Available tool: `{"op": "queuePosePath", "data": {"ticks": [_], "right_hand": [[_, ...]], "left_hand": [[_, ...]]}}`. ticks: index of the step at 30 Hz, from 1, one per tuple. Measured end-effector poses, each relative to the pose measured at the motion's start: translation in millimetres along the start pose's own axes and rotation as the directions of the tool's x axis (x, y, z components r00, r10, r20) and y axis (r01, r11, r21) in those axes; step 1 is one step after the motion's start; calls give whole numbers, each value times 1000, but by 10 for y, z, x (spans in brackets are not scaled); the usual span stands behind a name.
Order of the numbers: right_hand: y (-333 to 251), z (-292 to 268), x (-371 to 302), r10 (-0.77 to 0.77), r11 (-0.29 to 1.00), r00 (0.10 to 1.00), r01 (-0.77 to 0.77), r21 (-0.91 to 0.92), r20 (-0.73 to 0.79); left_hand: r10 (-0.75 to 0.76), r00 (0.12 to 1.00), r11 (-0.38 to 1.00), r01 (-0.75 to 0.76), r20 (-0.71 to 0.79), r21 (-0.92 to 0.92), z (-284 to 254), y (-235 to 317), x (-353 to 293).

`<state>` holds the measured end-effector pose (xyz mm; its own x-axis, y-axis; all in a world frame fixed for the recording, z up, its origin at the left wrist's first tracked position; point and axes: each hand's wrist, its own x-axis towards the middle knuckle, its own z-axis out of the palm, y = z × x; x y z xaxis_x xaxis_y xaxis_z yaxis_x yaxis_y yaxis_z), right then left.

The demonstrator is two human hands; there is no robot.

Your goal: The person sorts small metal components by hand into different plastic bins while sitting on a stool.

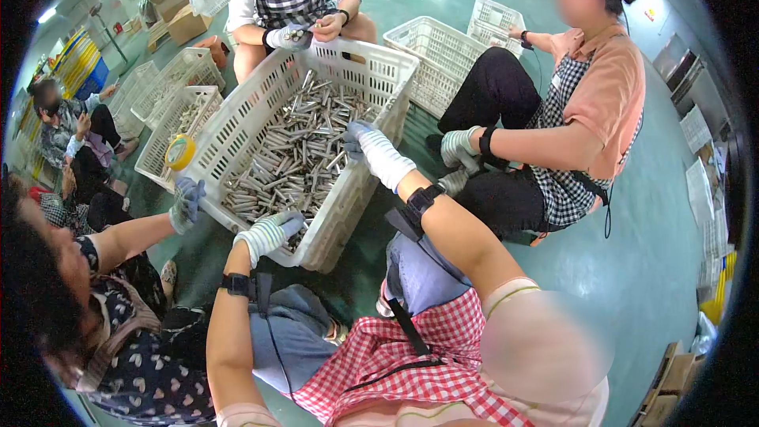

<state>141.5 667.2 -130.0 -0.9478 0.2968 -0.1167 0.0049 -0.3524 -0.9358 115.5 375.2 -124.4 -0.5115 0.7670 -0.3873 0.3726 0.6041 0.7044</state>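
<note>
A large white plastic crate [220, 142] holds a heap of short silver metal tubes [296, 150]. At its near edge, my left hand [273, 237], in a striped glove with grey fingers, has its fingers together over the rim. Whatever lies in them is hidden. My right hand [381, 156], gloved alike, reaches to the right-hand rim, its fingers curled beside the tubes. I cannot see whether it grips the rim or a tube. To the left of my left hand, a co-worker's gloved hand [186, 204] is at the crate's corner.
Across the crate a seated person's gloved hand [289, 38] holds small pieces. Another person [581, 111] sits at right, reaching toward a white crate [496, 24]. More crates [180, 79] stand at left, with a yellow tape roll [180, 152] on the crate rim.
</note>
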Motion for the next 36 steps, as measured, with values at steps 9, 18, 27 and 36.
{"op": "queuePosePath", "data": {"ticks": [9,18,27,36], "right_hand": [[71,-20,126,94,995,994,-96,-25,-58],[139,-61,163,21,998,998,-25,-58,-62],[-969,-249,-1050,-367,929,927,369,-15,73],[-1370,-1393,-3117,-338,905,908,241,-351,-248]], "left_hand": [[-10,1000,998,11,-18,55,28,3,-34],[-28,1000,996,28,2,83,18,18,-14],[18,999,987,-23,36,157,-3,-61,16],[93,994,986,-101,65,132,45,66,39]]}}
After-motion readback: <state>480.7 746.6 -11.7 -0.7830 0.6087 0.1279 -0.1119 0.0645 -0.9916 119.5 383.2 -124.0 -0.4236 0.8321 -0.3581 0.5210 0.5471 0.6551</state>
